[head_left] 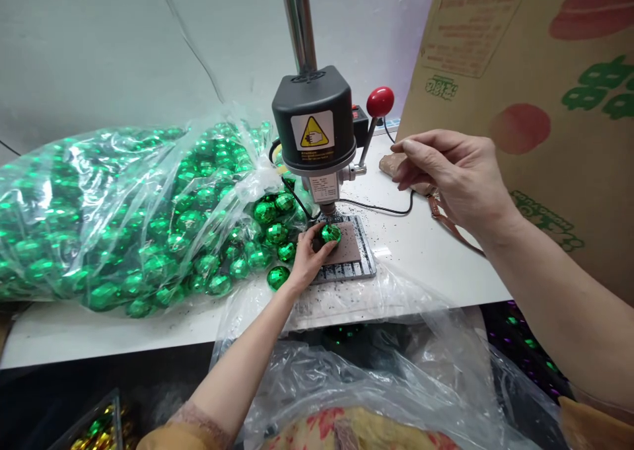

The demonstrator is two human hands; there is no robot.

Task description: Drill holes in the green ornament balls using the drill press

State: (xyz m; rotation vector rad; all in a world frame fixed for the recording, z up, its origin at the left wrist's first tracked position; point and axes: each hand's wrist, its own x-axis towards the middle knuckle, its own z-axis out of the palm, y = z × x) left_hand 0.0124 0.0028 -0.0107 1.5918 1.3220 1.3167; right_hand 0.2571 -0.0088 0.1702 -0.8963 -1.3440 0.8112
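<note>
My left hand (310, 260) holds a shiny green faceted ball (330, 234) between thumb and fingers. The ball sits on a brown pad (349, 242) on the slotted metal base (367, 268) of a small drill press (314, 119), directly beneath its chuck (327, 208). To the right of the press, my right hand (440, 166) hangs in the air with fingers loosely bent and apart, and nothing shows in it. It is nearest to the press's lever with the red knob (380, 102), not touching it. The drill bit's tip is hidden.
A big clear plastic bag (123, 205) of green balls fills the table's left side, several balls spilling near the base. A cardboard box (475, 93) stands at right. Dark shavings and a black cable (381, 210) lie on the white table (430, 271). Clear plastic sheeting (376, 371) hangs in front.
</note>
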